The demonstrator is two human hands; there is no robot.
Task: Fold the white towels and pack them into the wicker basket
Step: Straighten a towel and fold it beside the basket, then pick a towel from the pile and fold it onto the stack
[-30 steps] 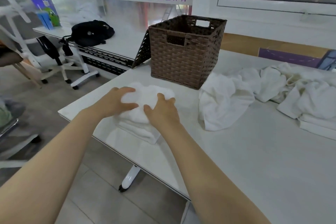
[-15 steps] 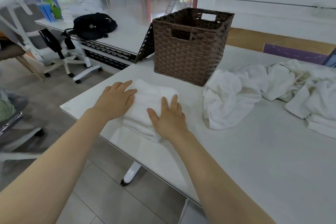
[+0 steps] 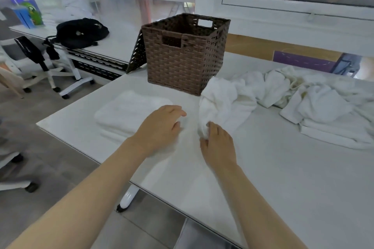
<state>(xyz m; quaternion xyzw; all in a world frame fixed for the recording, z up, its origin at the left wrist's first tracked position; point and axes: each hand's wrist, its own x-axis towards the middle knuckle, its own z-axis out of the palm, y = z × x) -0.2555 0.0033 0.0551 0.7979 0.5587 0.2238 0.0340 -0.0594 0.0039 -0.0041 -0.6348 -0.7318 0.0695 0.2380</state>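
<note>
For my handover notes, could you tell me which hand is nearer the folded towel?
Left. The left hand hovers at the folded towel's right edge; the right hand grips the crumpled towel farther right.

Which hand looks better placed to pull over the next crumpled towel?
Right: the right hand already pinches the crumpled white towel; the left hand hovers beside the folded white towel stack.

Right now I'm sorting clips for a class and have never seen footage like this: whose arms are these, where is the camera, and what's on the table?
There is no machine: a person wears a camera on the head, looking down at their own bare arms. On the white table stands a brown wicker basket. A folded towel stack lies beside the left hand, which hovers with relaxed fingers. The right hand pinches the crumpled towel. More unfolded towels are heaped further right.
</note>
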